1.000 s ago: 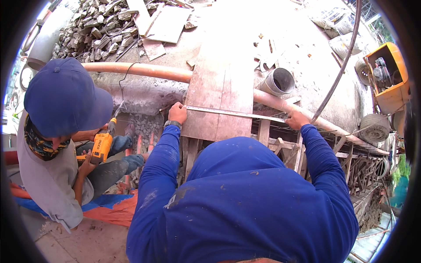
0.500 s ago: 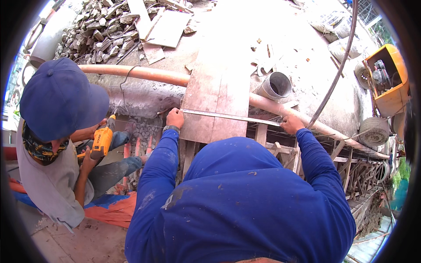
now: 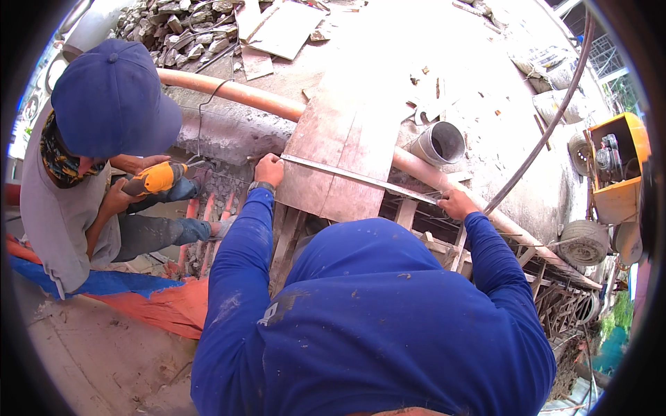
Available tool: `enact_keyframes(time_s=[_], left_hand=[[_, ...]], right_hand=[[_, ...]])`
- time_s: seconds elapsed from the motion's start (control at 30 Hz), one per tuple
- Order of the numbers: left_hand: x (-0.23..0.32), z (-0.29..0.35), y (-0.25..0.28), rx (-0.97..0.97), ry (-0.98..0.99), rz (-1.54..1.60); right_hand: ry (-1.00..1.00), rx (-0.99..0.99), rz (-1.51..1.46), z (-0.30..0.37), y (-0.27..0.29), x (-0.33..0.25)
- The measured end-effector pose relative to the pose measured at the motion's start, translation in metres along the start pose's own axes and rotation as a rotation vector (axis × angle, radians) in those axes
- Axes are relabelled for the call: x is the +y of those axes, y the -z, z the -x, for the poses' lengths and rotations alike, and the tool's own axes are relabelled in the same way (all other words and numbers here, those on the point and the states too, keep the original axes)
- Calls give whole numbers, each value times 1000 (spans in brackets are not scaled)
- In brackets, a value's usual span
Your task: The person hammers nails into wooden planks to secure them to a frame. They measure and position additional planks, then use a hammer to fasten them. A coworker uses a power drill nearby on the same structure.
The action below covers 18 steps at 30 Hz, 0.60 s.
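Observation:
A long, thin, pale metal strip (image 3: pixel 333 169) lies across a wide, pinkish-brown wooden board (image 3: pixel 316 195), and its right part reaches past the board's edge. At the strip's left end, beside the board, the fingers of my left hand (image 3: pixel 269 171) are closed on it. My right hand (image 3: pixel 456 204) pinches the other end, next to an orange pipe (image 3: pixel 415 168). The underside of both grips is hidden. Below the strip's right part, wooden framing (image 3: pixel 406 213) shows. Both my arms are in blue sleeves.
Close on my left, a person in a blue cap (image 3: pixel 111 97) holds a yellow power drill (image 3: pixel 158 178). A bucket (image 3: pixel 441 143) stands behind the pipe. Broken rubble (image 3: pixel 184 31) is piled far left. A yellow wheeled machine (image 3: pixel 617 166) and a hanging cable (image 3: pixel 555 125) are at right.
The view has shifted slightly, and the strip slants more down to the right. Both hands keep hold of it. The other person's drill has turned from upright to nearly level.

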<state>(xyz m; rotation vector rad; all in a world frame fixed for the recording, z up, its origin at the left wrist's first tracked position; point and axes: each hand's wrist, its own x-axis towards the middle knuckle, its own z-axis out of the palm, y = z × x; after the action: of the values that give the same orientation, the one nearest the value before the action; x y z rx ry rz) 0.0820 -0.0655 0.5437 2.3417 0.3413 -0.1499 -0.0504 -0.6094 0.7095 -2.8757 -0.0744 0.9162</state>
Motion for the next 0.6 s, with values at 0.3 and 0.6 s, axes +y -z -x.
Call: enact_keyframes(time_s=[0.3,0.6], left_hand=[[-27,62,3,395,-3,143],[-58,229,0,602,236,76]], right_hand=[[95,-127,-133,-52,-34,47],[207,-305,-343,-87,5,6]])
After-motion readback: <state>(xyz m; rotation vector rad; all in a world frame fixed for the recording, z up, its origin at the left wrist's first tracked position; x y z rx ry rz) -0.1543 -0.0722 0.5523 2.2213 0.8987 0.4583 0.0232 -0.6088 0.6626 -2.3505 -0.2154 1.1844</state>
